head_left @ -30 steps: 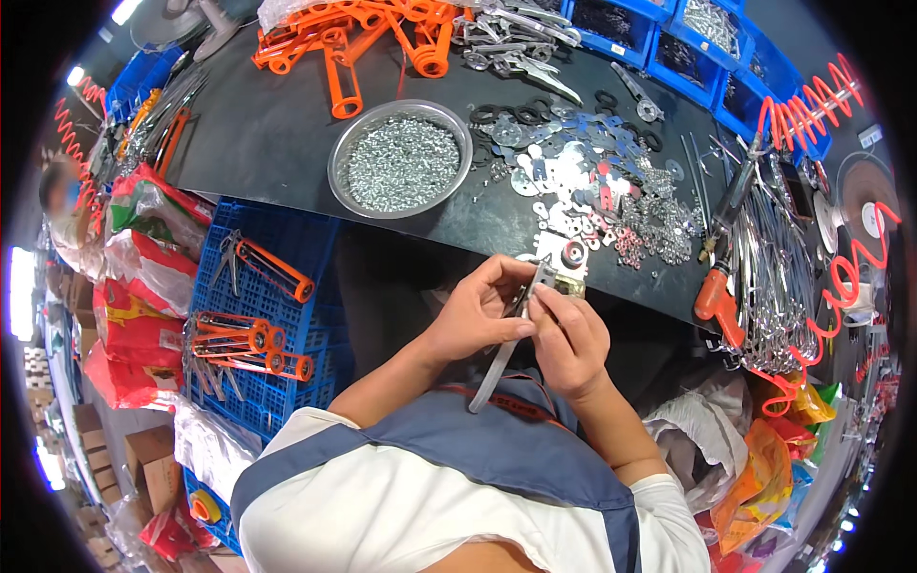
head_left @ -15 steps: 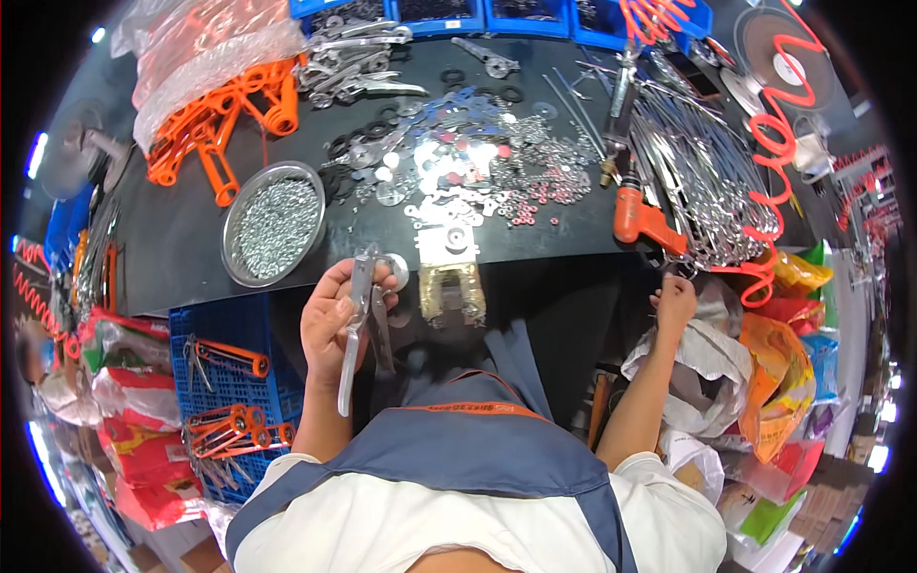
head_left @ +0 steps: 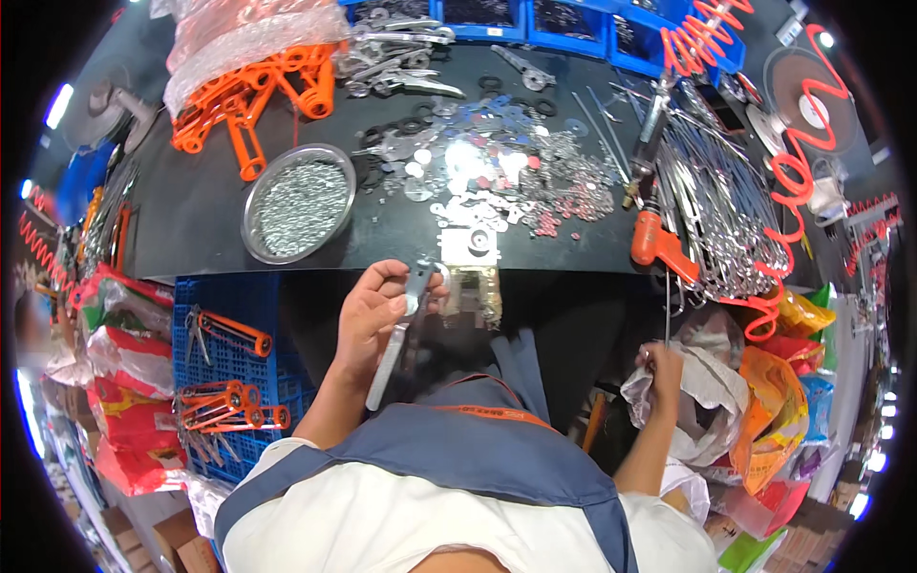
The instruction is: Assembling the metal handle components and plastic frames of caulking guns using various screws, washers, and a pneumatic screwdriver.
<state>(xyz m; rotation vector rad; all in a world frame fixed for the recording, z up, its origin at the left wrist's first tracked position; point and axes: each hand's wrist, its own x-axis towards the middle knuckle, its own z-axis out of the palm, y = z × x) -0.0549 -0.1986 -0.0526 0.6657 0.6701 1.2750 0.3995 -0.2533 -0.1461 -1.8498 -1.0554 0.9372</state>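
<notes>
My left hand (head_left: pixel 371 320) is closed around a silver metal lever (head_left: pixel 387 368) in front of the table edge. The lever has a flat grey head at its upper end, and a darker blurred arm hangs beside it; a pale round piece shows by the fingertips. Lower right, my right hand (head_left: pixel 659 371) is pinched on a thin metal rod (head_left: pixel 668 310) that points up toward the table edge. Just beyond lies a pile of long metal rods (head_left: pixel 712 191). Between my hands, a small lit metal fixture (head_left: pixel 470 246) sits at the table edge.
A round metal bowl of small parts (head_left: pixel 301 205) stands left of loose washers and discs (head_left: pixel 478 172). Orange frames (head_left: pixel 250 105) lie back left. An orange power driver (head_left: pixel 659 246) lies near the rods, beside a coiled red hose (head_left: pixel 788 181). Blue bins (head_left: pixel 564 29) line the back.
My right hand has drawn back toward me from the rod pile, a thin rod now showing in it. The left hand with the lever sits further right as the view shifted.
</notes>
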